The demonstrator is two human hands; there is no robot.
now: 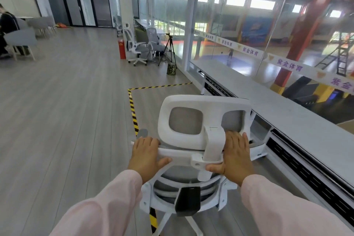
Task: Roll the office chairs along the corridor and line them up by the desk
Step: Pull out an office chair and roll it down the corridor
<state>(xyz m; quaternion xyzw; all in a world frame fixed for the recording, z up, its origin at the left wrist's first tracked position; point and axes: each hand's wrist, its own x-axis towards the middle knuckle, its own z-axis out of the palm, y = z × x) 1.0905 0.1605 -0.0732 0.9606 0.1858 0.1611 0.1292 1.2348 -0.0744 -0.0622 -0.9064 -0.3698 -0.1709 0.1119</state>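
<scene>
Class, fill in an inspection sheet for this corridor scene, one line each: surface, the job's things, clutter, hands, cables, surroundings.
Surface: grey plank floor, marked with yellow-black hazard tape.
Job's things: white office chair close ahead, seen from behind; more chairs parked farther along; long desk along the right.
Clutter: tripod, red box and small patterned bin near the far chairs.
Hands: left hand and right hand both grip the backrest top, either side of the headrest post.
Cables: nothing seen.
Surroundings: glass wall overlooking a sports hall; grey chairs at far left.
</scene>
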